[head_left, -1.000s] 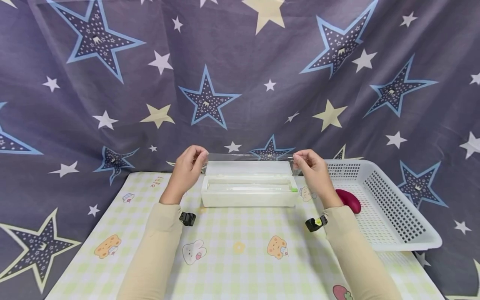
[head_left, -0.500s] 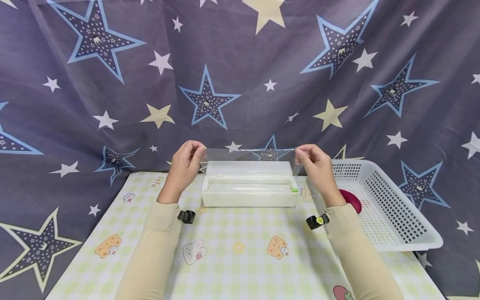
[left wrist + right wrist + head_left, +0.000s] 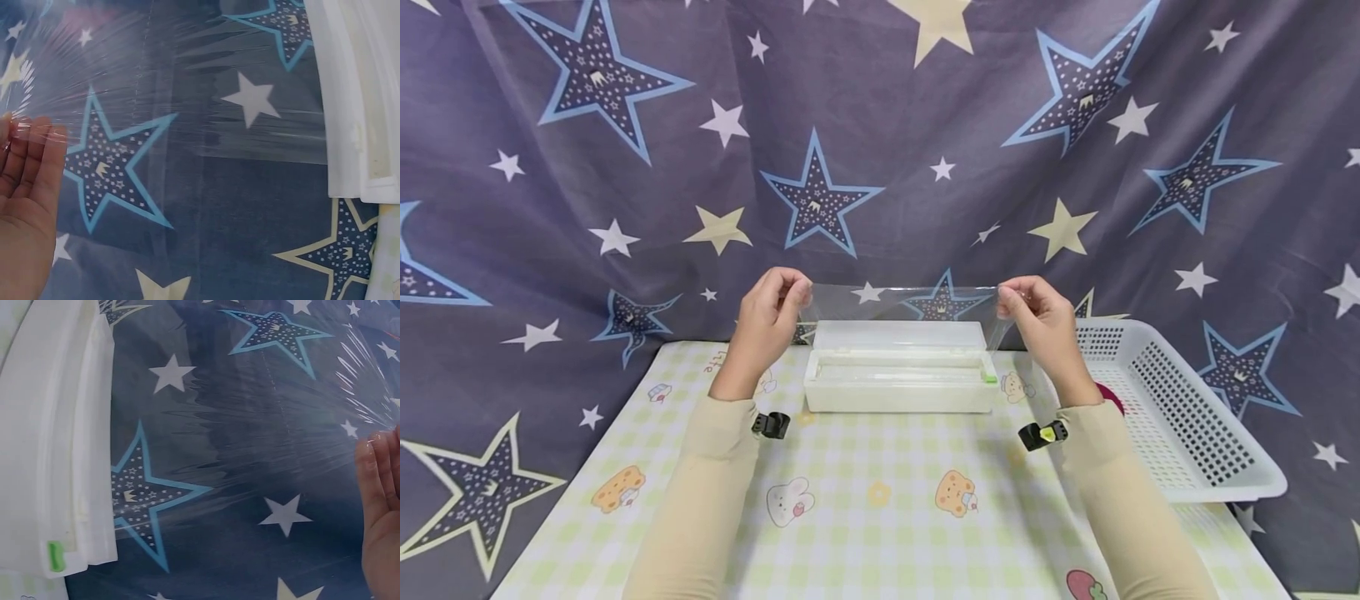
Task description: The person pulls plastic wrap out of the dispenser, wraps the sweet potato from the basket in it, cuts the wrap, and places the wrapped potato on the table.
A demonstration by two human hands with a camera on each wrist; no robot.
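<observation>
A sheet of clear plastic wrap [image 3: 895,302] stretches between both hands, above and behind a white wrap dispenser box [image 3: 898,396]. The left hand [image 3: 767,321] pinches the sheet's left corner between thumb and fingers. At the other corner, the right hand [image 3: 1041,325] pinches it the same way. The dispenser's lid [image 3: 898,335] stands raised at the back, and a green tab [image 3: 990,379] marks its right end. In the left wrist view, creases in the wrap [image 3: 250,106] run from the left hand [image 3: 28,187] toward the box. Similar creases reach the right hand [image 3: 381,500] in the right wrist view.
A white perforated basket [image 3: 1195,408] stands at the right of the table, with a dark red object [image 3: 1110,397] in it, mostly hidden by the right arm. A checked cloth [image 3: 880,533] covers the table. A star-patterned curtain [image 3: 880,125] hangs close behind the box.
Both hands have risen and moved slightly apart, drawing more wrap up out of the dispenser. The box has stayed in place. The right arm now covers more of the dark red object.
</observation>
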